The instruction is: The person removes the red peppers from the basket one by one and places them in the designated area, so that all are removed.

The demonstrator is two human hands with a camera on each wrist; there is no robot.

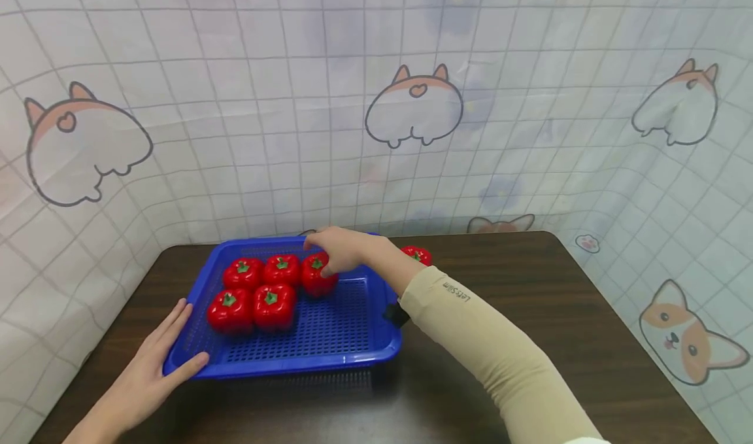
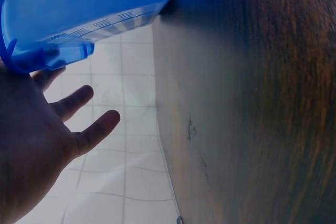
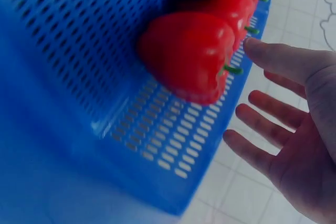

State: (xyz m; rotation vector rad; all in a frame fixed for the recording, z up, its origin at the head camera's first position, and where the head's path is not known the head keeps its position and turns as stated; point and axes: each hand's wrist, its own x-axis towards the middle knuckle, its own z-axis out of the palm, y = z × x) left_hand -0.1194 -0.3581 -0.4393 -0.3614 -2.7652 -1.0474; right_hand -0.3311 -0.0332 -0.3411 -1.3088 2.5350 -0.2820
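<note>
A blue plastic basket with slotted walls holds several red bell peppers with green stems. My left hand rests against the basket's left front corner, fingers spread and thumb over the front rim. Over the back rim is my right hand, next to the rightmost bell pepper of the back row. In the right wrist view, a gap shows between that hand's extended fingers and the nearest pepper. Another red pepper is outside the basket to the right, partly hidden by my right forearm.
The basket sits on a dark wooden table, towards its left side. A white gridded cloth with cartoon corgis hangs behind and along both sides. A small black object shows at the basket's right edge, beside my right wrist.
</note>
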